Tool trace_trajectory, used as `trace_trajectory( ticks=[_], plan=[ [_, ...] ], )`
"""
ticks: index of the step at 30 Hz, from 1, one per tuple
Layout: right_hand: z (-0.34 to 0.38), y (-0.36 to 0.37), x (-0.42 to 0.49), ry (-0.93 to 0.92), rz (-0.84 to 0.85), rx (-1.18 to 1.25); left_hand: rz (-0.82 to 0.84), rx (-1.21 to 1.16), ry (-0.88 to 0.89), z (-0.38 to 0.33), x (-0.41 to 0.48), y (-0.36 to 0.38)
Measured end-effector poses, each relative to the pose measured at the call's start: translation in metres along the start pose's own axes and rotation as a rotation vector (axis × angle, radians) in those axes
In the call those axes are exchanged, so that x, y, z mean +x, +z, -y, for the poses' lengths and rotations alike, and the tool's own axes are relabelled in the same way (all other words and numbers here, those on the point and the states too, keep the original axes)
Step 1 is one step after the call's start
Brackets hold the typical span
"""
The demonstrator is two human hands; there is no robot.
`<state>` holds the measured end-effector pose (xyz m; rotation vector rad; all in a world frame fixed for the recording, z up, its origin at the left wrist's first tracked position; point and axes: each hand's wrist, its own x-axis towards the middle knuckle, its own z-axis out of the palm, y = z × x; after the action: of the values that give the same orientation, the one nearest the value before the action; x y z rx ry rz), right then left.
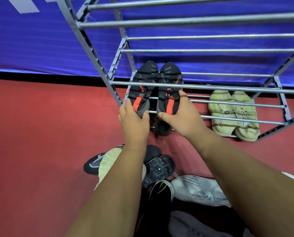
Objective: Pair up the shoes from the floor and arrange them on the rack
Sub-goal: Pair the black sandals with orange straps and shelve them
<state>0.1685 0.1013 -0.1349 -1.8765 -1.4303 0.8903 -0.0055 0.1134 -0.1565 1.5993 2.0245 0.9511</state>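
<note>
Left grip (pixel 134 120) clasped the heel of the left black shoe (pixel 142 89); right grip (pixel 180 115) clasped the right black shoe (pixel 170 89). Both sat side by side at the rack's (pixel 211 87) left end. Heels needed squaring on the bars before release.

Grey metal-tube shoe rack (pixel 211 87) on a red carpet floor (pixel 40 134). Its lower rails carry a black pair of trainers with orange stripes (pixel 168 72) and, to the right, a pale green pair (pixel 225 112). Mixed loose shoes (pixel 199 190) lie heaped on the carpet.
</note>
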Motion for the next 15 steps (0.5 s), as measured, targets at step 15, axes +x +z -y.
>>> trace_trajectory(
  ticks=[15],
  plan=[
    [0.002, -0.007, -0.006, -0.035, 0.161, -0.195, 0.062, -0.183, -0.131, 0.012, -0.015, -0.037]
  ],
)
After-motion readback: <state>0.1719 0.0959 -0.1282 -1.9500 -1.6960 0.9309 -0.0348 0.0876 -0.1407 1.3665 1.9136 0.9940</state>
